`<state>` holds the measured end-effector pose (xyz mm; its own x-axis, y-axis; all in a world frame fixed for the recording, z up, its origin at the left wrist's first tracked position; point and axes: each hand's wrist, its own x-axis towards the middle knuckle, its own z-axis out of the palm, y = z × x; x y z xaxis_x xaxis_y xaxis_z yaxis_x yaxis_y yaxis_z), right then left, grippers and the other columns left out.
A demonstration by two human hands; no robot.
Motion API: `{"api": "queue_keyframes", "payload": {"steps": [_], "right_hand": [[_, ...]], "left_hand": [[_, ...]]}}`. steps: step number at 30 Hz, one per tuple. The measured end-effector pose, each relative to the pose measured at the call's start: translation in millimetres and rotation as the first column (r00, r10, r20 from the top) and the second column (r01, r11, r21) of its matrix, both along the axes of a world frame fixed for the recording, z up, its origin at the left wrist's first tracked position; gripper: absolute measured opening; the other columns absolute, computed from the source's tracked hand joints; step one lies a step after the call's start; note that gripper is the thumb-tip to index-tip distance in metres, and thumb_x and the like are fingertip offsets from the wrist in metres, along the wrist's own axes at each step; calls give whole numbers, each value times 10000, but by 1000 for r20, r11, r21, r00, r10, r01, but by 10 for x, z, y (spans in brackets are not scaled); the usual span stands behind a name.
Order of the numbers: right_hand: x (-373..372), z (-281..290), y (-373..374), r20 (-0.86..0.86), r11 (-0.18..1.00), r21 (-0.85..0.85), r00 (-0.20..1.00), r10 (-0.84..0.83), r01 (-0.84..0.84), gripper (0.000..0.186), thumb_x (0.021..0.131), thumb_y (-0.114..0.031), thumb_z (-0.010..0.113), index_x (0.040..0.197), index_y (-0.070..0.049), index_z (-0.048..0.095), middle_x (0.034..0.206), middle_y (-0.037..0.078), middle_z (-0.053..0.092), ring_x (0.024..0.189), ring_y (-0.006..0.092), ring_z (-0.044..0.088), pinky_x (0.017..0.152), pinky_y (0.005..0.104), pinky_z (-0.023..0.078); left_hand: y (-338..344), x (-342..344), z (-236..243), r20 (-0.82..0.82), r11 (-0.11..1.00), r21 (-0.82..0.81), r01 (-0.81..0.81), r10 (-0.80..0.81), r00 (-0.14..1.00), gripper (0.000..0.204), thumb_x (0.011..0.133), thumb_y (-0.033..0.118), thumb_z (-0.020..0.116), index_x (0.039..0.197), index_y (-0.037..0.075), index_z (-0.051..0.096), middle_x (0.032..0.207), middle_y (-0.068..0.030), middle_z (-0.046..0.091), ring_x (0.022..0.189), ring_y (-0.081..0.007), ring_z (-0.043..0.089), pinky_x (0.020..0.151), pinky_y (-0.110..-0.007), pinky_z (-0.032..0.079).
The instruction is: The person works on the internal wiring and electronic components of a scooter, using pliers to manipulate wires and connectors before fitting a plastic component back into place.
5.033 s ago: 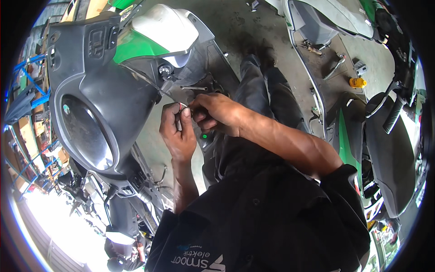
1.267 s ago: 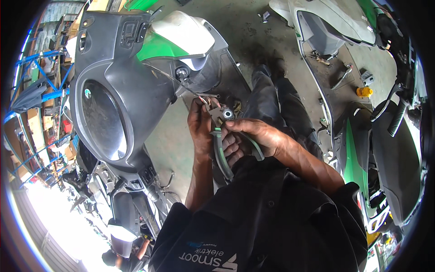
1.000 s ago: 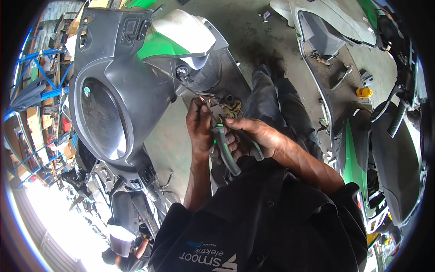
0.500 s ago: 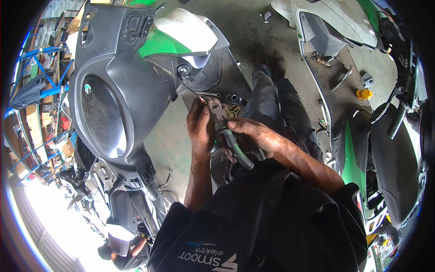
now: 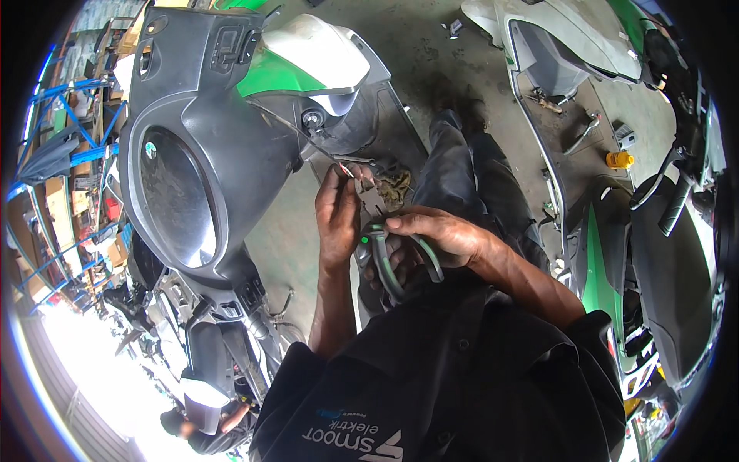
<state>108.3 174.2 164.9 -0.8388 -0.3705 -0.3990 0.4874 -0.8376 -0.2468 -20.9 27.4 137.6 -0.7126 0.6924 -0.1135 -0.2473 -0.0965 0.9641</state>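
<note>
My right hand grips a pair of pliers with grey-green handles, its jaws pointing up toward thin wires. Those wires run out of the grey front panel of a scooter near its round key socket. My left hand pinches the wire ends between thumb and fingers right beside the plier jaws. Both hands sit close together above my dark trouser leg.
The scooter's green-and-white body cover lies behind the panel. Another stripped green-and-white scooter stands to the right, with a small yellow part on its floorboard. Shelving and blue racks fill the left. A person crouches at lower left.
The pliers have stayed in my right hand while their jaws shifted up toward the wires. My left hand keeps pinching the wire ends. The view has drifted slightly.
</note>
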Motion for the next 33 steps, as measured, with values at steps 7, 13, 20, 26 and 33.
{"api": "queue_keyframes", "payload": {"steps": [7, 13, 20, 26, 33], "right_hand": [[-21, -127, -71, 54, 997, -76, 998, -29, 33, 345, 998, -353, 627, 1092, -21, 643, 946, 149, 720, 827, 244, 723, 710, 352, 591], [-71, 34, -90, 92, 996, -78, 995, -25, 32, 392, 1010, -400, 594, 1055, -17, 659, 852, 143, 697, 723, 249, 705, 650, 353, 586], [-30, -73, -150, 55, 968, -250, 999, -3, 16, 448, 1000, -451, 606, 1062, -10, 656, 846, 122, 684, 788, 260, 703, 687, 373, 590], [-27, 32, -199, 109, 950, -309, 994, 1, 33, 426, 981, -451, 648, 1044, -30, 641, 895, 109, 664, 769, 236, 666, 675, 371, 567], [-72, 175, -277, 46, 988, -155, 999, 13, -6, 414, 975, -432, 673, 897, -54, 525, 748, 56, 532, 619, 188, 569, 550, 342, 504]], "left_hand": [[-7, -53, 29, -90, 998, -70, 4, -10, 996, 175, 1060, 105, 482, 1137, 4, 603, 1032, -40, 636, 941, -112, 569, 846, -275, 463], [-117, -123, -90, -145, 991, -129, 40, -59, 988, 201, 1064, 169, 505, 1145, -2, 571, 1027, -63, 609, 956, -152, 579, 875, -308, 465], [-87, -76, -29, -166, 987, -160, 1, -28, 986, 217, 1072, 200, 503, 1118, -1, 568, 1010, -59, 599, 950, -163, 578, 887, -316, 462], [-100, -74, -21, -145, 985, -174, 7, -32, 989, 198, 1075, 180, 485, 1107, 6, 574, 995, -56, 599, 946, -154, 579, 881, -311, 465], [-61, 17, 33, -78, 995, -72, -76, 70, 995, 146, 1058, 143, 496, 1057, 21, 576, 965, -36, 609, 880, -113, 547, 804, -281, 460]]}}
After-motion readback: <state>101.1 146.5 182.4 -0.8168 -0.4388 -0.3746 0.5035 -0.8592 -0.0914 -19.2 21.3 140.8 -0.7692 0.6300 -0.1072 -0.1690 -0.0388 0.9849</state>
